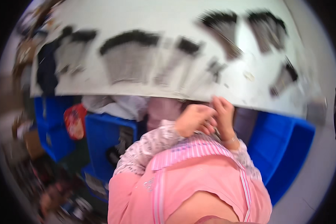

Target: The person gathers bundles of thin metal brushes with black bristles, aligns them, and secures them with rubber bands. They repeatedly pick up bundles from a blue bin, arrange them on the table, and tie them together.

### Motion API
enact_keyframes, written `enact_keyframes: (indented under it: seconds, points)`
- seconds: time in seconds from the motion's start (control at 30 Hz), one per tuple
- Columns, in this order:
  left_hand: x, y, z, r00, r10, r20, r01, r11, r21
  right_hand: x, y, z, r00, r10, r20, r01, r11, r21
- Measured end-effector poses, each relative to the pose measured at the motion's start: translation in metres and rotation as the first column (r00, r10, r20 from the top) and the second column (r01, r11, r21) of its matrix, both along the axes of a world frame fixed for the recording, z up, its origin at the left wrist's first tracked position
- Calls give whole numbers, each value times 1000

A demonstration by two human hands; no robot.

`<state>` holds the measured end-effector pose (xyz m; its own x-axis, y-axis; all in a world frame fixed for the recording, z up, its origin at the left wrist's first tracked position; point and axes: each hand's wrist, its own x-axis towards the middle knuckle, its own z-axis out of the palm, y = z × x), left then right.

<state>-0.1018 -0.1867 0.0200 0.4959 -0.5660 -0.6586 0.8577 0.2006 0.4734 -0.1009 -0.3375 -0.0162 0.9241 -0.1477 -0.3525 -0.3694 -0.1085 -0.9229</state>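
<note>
My left hand (196,118) and my right hand (224,115) are held close together over my lap, just short of the table's near edge. The left fingers are curled inward. On the right hand, the fingers are bent and pressed together, meeting the left ones. Whatever lies between them is hidden and blurred. Beyond my hands, a few slim dark-tipped brushes (215,70) lie on the white table (250,87). Fanned-out groups of similar brushes spread farther back, among them a wide fan (130,59) and a smaller bunch (179,59).
More brush bunches lie at the far right (267,30) and at right (285,78). Dark cloth (46,69) hangs over the table's left end. A blue crate (283,145) stands to my right; another blue crate (100,149) and a red bag (75,121) are at left.
</note>
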Motion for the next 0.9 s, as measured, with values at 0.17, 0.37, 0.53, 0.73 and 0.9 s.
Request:
enact_keyframes:
  seconds: [0.17, 0.37, 0.53, 0.73, 0.9]
  points:
    - [8, -9, 11, 990, -11, -144, -4, 995, -101, -4, -9, 5, 965, -155, -211, 236, 866, 442]
    - [13, -10, 23, 982, 3, -186, -31, 989, -146, -3, -12, 17, 953, -120, -279, 271, 755, 598]
    - [15, -15, 34, 993, -14, -116, 2, 994, -106, 0, -16, 25, 964, -118, -238, 245, 737, 630]
    - [13, -25, 27, 974, -61, -218, 28, 988, -152, -4, -26, 23, 952, -104, -287, 270, 726, 633]
    - [9, -33, 24, 967, -45, -253, 4, 987, -161, -9, -29, 21, 946, -158, -282, 299, 756, 582]
